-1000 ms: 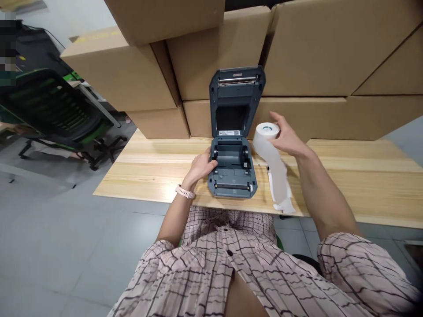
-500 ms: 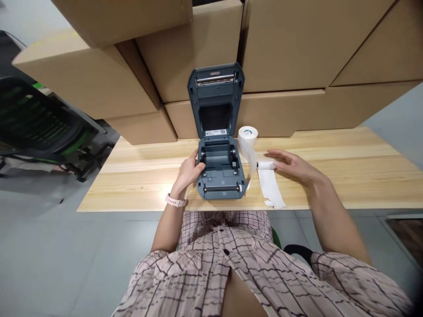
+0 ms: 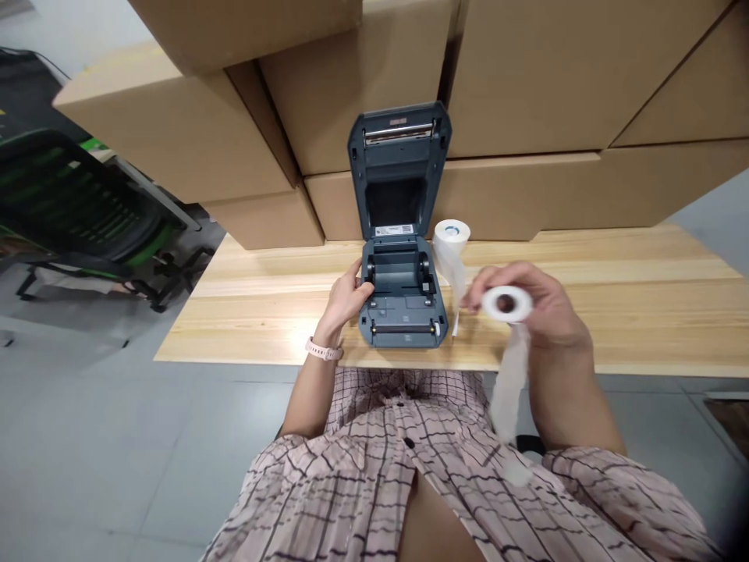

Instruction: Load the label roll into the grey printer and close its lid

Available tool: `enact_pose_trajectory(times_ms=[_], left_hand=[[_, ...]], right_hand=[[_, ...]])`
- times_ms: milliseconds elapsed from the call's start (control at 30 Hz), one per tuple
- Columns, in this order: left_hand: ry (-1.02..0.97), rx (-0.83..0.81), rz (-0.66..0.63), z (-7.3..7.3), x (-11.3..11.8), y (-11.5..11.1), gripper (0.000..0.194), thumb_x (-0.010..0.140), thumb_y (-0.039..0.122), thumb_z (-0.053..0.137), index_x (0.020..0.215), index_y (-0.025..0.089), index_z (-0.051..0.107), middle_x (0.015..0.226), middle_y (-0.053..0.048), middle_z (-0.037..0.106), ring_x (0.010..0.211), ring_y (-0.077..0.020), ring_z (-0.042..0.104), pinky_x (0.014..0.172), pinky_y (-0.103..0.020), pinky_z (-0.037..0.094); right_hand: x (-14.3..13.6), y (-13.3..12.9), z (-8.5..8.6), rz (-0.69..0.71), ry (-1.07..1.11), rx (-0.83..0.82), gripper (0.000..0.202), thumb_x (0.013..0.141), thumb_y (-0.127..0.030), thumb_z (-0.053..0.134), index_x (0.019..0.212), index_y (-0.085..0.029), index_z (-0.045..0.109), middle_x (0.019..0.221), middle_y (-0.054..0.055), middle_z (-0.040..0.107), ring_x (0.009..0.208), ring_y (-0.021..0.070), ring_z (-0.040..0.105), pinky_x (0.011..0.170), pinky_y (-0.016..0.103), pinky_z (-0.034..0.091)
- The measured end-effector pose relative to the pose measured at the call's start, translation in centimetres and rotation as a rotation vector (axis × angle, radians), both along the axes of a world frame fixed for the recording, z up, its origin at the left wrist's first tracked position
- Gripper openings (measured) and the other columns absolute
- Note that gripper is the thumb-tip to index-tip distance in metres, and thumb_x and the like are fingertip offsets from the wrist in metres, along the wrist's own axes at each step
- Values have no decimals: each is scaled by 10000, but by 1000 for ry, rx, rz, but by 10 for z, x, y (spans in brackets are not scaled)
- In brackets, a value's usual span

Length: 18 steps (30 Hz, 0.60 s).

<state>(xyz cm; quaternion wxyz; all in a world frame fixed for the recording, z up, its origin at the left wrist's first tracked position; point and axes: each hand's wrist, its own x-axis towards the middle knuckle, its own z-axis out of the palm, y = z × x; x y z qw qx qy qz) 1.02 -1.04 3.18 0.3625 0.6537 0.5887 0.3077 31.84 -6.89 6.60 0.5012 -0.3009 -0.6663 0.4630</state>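
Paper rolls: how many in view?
2. One paper roll stands on end on the table, just right of the open printer. The other roll is held up in the right hand, its strip hanging down.

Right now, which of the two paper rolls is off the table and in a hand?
The smaller roll, gripped by the right hand with its tail hanging loose. The larger roll stands on end on the table beside the open printer.
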Motion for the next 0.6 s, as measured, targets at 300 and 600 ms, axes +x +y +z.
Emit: enact_pose_trajectory(times_ms=[300,600], left_hand=[[11,3,-5,1,0,-1,764,802,225,535,1565,170,520,738,-6,685,643,-182,542,694,-299,418],[-59,13,4,-5,-1,0,785,802,214,556,1582,150,505,620,30,591,603,-176,494,666,-302,367]], right_hand=[[-83,34,-8,-203,-733,327,258,1023,-366,581,1211,-237,700,1191,97,764,1143,320,695,997,507,482],[-78,29,-17,-158,-796,328,299,1019,-347,609,1271,-212,698,1239,87,778,1135,297,690,979,453,442]])
